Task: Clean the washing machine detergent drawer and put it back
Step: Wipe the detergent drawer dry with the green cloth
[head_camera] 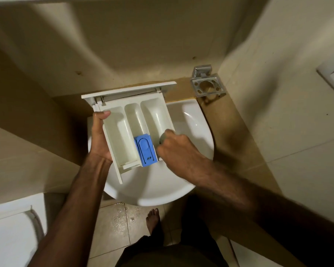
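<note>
1. The detergent drawer is out of the machine, held over the sink.
2. Left hand: grip clenched on the drawer's side wall.
3. Right hand: grip closed on something greyish, rubbing the right compartment.
4. Judged mid-cleaning; refitting remains.

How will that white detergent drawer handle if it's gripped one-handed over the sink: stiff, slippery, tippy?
Probably stiff: the detergent drawer is moulded plastic with divider walls and keeps its shape held by the left hand at one side wall. Likely light, since one hand carries it over the sink. Possibly slippery: the surfaces look glossy. Its wide front panel sits at the far end, so it may tip that way.
</note>
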{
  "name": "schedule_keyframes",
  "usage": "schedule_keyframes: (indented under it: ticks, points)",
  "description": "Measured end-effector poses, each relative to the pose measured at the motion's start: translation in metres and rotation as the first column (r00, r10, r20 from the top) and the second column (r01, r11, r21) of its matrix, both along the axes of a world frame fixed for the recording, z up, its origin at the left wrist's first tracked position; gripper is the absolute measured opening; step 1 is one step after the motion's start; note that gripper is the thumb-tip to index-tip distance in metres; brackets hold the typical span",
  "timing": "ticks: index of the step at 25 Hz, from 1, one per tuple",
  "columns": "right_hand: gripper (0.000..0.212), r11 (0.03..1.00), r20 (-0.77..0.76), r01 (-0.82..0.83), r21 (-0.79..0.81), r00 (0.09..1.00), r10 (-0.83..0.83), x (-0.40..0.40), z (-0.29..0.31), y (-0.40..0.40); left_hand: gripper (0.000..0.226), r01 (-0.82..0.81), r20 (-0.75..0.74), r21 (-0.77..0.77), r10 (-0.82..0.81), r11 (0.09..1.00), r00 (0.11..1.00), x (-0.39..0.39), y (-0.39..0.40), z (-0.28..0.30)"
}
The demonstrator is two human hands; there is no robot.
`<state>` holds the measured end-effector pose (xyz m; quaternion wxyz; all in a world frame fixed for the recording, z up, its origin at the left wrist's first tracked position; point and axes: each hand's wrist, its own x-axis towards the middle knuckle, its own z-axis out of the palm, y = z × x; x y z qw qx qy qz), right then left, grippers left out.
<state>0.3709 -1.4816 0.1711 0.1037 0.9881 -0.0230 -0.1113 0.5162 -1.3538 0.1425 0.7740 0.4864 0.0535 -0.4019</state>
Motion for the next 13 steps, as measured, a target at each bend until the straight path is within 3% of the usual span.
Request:
schedule_keyframes:
  ticks: [2,4,6,8,9,11,12,13]
  points:
    - [0.024,0.974,-0.035,0.112,0.197,0.994,-0.107,-0.004,0.003,0.001,0.048,0.007,-0.02,-0.008,-0.007,1.0,1.0,-0.001,0.0,0.001]
    - [0.026,0.823,-0.074,0.323,0.467,0.942,-0.328,-0.005,0.009,-0.002,0.051,0.034,-0.048,-0.014,-0.035,0.999,0.998,-0.007,-0.002,0.003]
    - [0.034,0.52,-0.156,0.483,0.705,0.82,-0.551,-0.012,0.008,-0.01,0.052,0.035,-0.05,-0.003,-0.035,0.999,0.998,-0.011,-0.001,0.0]
    - [0.034,0.212,-0.106,0.409,0.887,0.629,-0.77,-0.02,0.008,-0.007,0.041,0.02,-0.047,0.018,-0.019,1.0,0.999,-0.008,0.002,-0.005]
    - [0.032,0.2,0.037,0.281,0.939,0.493,-0.869,-0.022,0.008,-0.004,0.039,0.007,-0.057,0.02,-0.006,1.0,0.998,-0.008,0.004,-0.007]
    - [0.033,0.431,0.393,0.133,0.892,0.243,-0.887,-0.02,0.008,-0.004,0.043,-0.004,-0.048,-0.002,0.004,1.0,0.999,-0.009,0.005,-0.013]
    - [0.034,0.554,0.526,0.131,0.822,0.2,-0.827,-0.016,0.005,-0.005,0.049,-0.015,-0.045,-0.005,0.015,1.0,0.999,-0.013,0.002,-0.014]
    - [0.034,0.643,0.608,0.158,0.749,0.22,-0.763,-0.007,0.001,-0.005,0.058,-0.007,-0.034,0.023,0.008,1.0,0.999,-0.016,0.0,-0.014]
